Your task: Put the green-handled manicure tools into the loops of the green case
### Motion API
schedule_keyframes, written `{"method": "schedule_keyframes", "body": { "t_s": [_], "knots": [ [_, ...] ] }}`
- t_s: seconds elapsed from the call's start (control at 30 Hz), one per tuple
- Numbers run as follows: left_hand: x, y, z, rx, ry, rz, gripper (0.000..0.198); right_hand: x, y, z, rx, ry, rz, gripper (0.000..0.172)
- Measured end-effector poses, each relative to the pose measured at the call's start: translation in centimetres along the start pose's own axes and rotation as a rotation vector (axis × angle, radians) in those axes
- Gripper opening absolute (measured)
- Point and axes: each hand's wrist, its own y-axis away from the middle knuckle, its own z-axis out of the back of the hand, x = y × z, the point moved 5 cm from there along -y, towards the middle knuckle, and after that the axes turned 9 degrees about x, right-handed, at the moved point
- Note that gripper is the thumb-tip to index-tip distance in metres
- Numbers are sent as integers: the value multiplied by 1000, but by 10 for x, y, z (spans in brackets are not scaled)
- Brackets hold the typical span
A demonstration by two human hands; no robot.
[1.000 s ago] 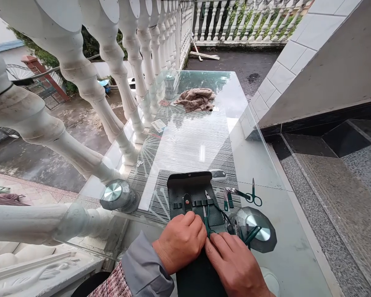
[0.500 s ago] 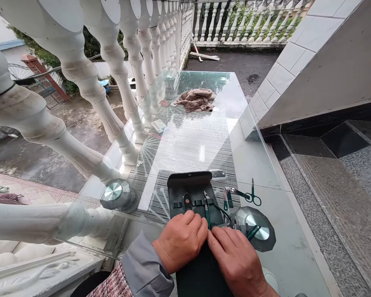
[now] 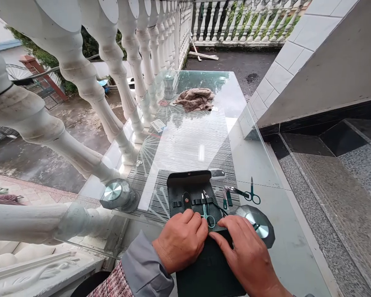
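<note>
A black manicure case (image 3: pixel 204 264) lies unfolded on the glass table, its far flap raised. Small scissors (image 3: pixel 207 215) with green handles sit with their blades at the case's elastic loops. My left hand (image 3: pixel 181 239) is closed on the left side of the case, fingertips beside one scissor ring. My right hand (image 3: pixel 247 251) is over the right side, thumb and forefinger apart near the other ring, nothing visible between them. A slim dark tool (image 3: pixel 220 208) slants toward my right fingers, partly hidden. A black snap strap (image 3: pixel 186 201) stands left of the scissors.
Right of the case lie nail clippers (image 3: pixel 228 197) and another pair of scissors (image 3: pixel 252 196). A grey-white oval item (image 3: pixel 218 175) is behind the flap. Farther off are a crumpled brown cloth (image 3: pixel 195 100) and a small card (image 3: pixel 158 125). White balusters (image 3: pixel 108 78) border the left.
My right hand has shifted its fingers up and away from my left hand, and its thumb and forefinger have parted. The ringed handles of the scissors now show between my hands.
</note>
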Motion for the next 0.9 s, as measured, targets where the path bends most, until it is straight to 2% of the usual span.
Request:
{"method": "schedule_keyframes", "body": {
  "t_s": [0.2,0.5,0.9],
  "knots": [
    [0,0,-4,6,-50,-10,15,-3,-3,-1,101,37,-79,9],
    [0,-1,-4,21,-65,-6,14,1,-7,-7,85,53,-100,22],
    [-6,-1,-1,25,-150,-37,10,-6,-6,-1,81,-75,-182,17]
  ]
}}
